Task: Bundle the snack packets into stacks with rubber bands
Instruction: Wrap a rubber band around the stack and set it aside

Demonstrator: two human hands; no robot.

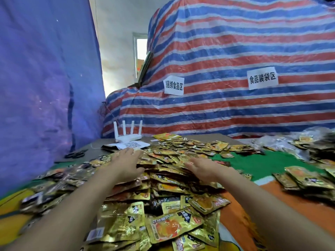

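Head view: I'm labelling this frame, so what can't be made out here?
All in the head view:
- Rubber bands: none discernible; the heaped snack packets could hide any.
- Under left hand and right hand: palms cover the packets.
- Dark item left of the pile: blurred, possibly scissors.
- Striped tarp hides whatever it drapes.

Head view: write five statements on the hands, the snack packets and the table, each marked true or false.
1. The left hand and the right hand are both open over the pile of snack packets. True.
2. The left hand holds a rubber band. False: it holds nothing.
3. A white router with four antennas stands beyond the pile. True.
4. The scissors lie right of the pile. False: they lie left, beyond the left hand.
5. The tarp behind is plain green. False: it is striped red, blue and white.
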